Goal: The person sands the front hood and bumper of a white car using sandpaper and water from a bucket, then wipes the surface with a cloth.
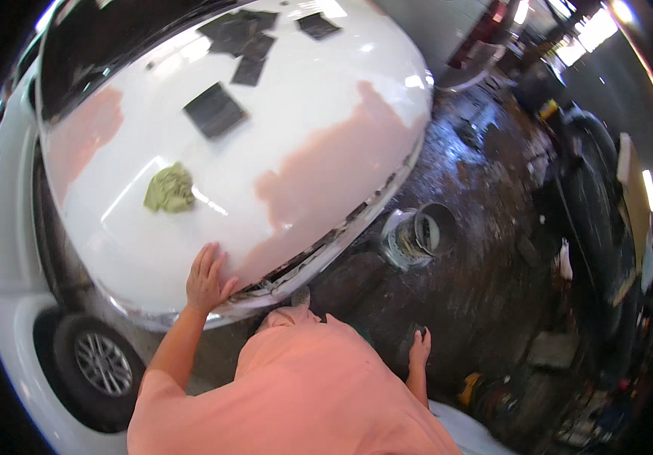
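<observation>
My left hand (pixel 205 280) lies flat on the white car hood (pixel 212 167) near its front edge, fingers spread, holding nothing. Pinkish patches (pixel 334 159) cover parts of the hood's paint. A crumpled yellow-green cloth (pixel 169 188) rests just beyond that hand. Farther up the hood lie a dark square sheet (pixel 215 111), which looks like sandpaper, and several similar dark sheets (pixel 237 34). Away from the car, low at my right side, my right hand (pixel 419 353) is closed round a small dark piece (pixel 420 331), mostly hidden by the fingers.
On the wet, dark floor (pixel 478 258) in front of the hood stands a bucket (pixel 410 239) with a round grey rim. Black car parts (pixel 596 205) and a board (pixel 634 197) lean along the right. Another white vehicle's wheel (pixel 102 364) is at lower left.
</observation>
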Demonstrator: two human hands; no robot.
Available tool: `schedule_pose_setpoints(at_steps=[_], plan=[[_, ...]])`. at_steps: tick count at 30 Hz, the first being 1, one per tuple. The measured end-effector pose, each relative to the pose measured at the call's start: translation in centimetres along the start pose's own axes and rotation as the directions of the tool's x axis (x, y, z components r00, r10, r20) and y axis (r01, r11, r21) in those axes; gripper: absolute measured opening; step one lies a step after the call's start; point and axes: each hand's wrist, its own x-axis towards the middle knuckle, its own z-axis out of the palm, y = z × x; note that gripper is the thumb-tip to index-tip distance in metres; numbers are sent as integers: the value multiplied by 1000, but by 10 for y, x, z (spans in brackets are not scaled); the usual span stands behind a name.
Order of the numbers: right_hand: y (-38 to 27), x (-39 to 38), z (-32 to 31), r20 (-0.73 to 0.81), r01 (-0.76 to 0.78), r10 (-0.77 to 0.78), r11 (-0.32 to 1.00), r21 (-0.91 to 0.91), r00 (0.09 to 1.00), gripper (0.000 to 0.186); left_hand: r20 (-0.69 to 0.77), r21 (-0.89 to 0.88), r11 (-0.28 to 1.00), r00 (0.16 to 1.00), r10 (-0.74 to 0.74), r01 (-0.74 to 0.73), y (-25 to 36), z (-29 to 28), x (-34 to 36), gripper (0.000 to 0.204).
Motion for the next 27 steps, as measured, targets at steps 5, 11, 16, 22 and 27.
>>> schedule_pose_setpoints(at_steps=[5,11,16,22,27], plan=[[-78,79,41,295,191,-171,981,-38,940,52,-133,114,972,972,-191,207,3,12,4,70],[-151,140,40,546,507,-334,839,-199,769,53,-637,41,667,534,-556,744,-8,28,-28,70],[-177,203,20,719,628,-352,764,-150,600,53,-632,-251,172,-26,-775,953,-38,85,-104,75],[-183,285,8,758,727,-446,685,-53,475,51,-560,-509,54,-283,-778,859,20,128,-51,73],[-207,315,16,797,748,-460,664,16,392,52,-574,-550,79,-308,-759,831,67,151,-26,76]])
